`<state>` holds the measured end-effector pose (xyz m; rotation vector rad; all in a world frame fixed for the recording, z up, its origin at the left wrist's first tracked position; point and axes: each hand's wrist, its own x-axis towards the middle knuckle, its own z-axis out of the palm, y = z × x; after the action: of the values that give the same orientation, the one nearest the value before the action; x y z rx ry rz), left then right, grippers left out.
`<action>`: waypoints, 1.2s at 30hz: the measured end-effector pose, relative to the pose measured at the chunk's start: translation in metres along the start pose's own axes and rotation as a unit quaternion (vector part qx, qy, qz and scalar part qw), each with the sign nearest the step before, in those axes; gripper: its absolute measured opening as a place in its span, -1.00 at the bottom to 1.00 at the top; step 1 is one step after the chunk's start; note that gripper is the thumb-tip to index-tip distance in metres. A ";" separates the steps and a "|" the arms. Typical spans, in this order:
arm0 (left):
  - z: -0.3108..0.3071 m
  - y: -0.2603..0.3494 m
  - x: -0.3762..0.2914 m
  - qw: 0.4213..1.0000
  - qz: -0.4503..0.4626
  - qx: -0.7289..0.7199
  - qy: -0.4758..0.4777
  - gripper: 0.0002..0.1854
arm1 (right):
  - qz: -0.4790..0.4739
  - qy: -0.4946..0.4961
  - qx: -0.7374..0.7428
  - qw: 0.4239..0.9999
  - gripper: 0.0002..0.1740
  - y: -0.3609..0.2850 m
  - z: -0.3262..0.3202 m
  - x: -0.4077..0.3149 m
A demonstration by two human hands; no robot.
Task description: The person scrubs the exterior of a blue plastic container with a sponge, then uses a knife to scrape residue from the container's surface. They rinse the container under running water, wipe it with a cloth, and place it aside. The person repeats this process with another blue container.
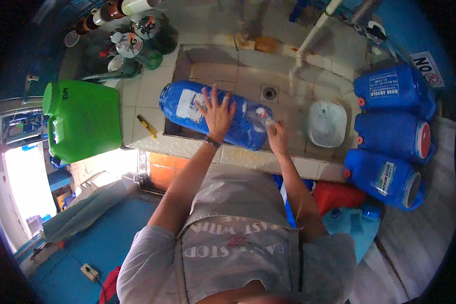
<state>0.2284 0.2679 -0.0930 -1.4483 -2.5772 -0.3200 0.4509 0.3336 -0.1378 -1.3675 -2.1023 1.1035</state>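
A blue plastic jug (247, 129) lies on its side across the front edge of a tiled sink (228, 72), with the worn remains of a white label on its upper face. My left hand (217, 114) rests on it, palm down with fingers spread. At the jug's right end, my right hand (278, 137) has its fingers closed around something small and pale that is blurred; what it is I cannot tell. A round sticker shows on the jug close to those fingers.
On the left ledge are a green jerrycan (87, 121) and a yellow cutter knife (147, 126). A white basin (327, 123) stands in the sink's right part, near a drain (269, 93). Several blue jugs (389, 133) line the right side. Glass bottles (129, 45) stand at back left.
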 end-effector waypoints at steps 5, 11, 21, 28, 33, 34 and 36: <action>-0.014 0.003 -0.033 0.979 -0.182 -0.089 -0.020 -0.09 | -0.055 -0.032 0.016 0.998 -0.73 -0.003 -0.012 0.006; -0.006 -0.026 0.010 0.997 -0.028 -0.052 -0.042 -0.02 | 0.051 -0.070 0.226 0.970 -0.69 0.007 0.014 0.007; -0.007 -0.114 0.072 0.961 0.227 -0.118 -0.103 -0.08 | 0.114 0.111 -0.096 0.983 -0.45 0.110 -0.118 0.039; 0.027 -0.235 -0.037 0.953 -0.301 0.032 0.000 -0.39 | -0.109 -0.035 0.073 0.991 -0.53 -0.030 0.013 0.019; 0.070 -0.306 -0.100 0.912 -0.397 -0.026 -0.099 -0.29 | -0.161 -0.070 0.095 0.980 -0.68 -0.068 0.060 0.022; 0.076 -0.316 -0.101 0.915 -0.388 -0.045 -0.104 -0.31 | -0.115 -0.093 0.134 0.980 -0.69 -0.069 0.053 0.022; 0.080 -0.322 -0.090 0.898 -0.404 -0.143 -0.093 -0.41 | -0.091 -0.059 0.075 0.991 -0.72 -0.072 0.031 0.021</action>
<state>-0.0045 0.0525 -0.2261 -0.3699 -3.2820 -0.7097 0.3790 0.3247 -0.1014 -1.0431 -2.1293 1.2628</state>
